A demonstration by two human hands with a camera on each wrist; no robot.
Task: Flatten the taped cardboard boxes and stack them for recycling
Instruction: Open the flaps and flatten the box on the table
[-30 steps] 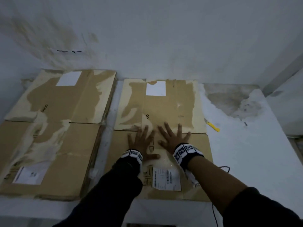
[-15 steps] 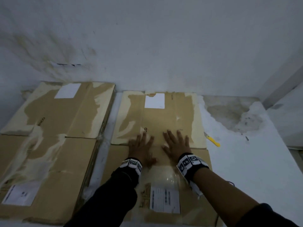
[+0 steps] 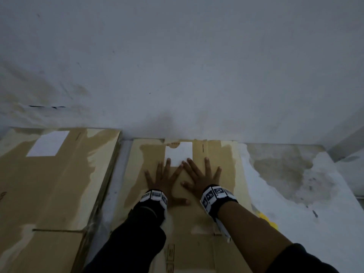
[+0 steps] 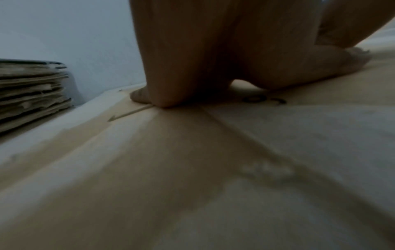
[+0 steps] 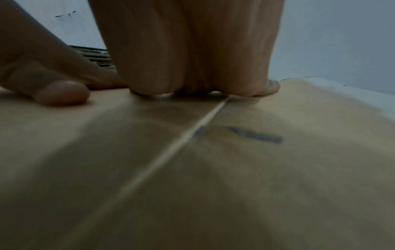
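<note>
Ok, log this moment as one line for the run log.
step: flattening | left hand: flat, pressing cardboard box | right hand: flat, pressing same box | flattened stack: left, apart | yellow cutter: beside right forearm

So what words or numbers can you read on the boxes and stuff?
Very little is clear enough to read.
Dark mark on the flat box, beside the left hand: looks like "9" or "6", cannot tell which.
White label on that box, by the right hand: blank as far as shown.
White label on the left stack: nothing readable.
Wrist bands: black-and-white code squares, no words.
Dark print on the box: too blurred.
</note>
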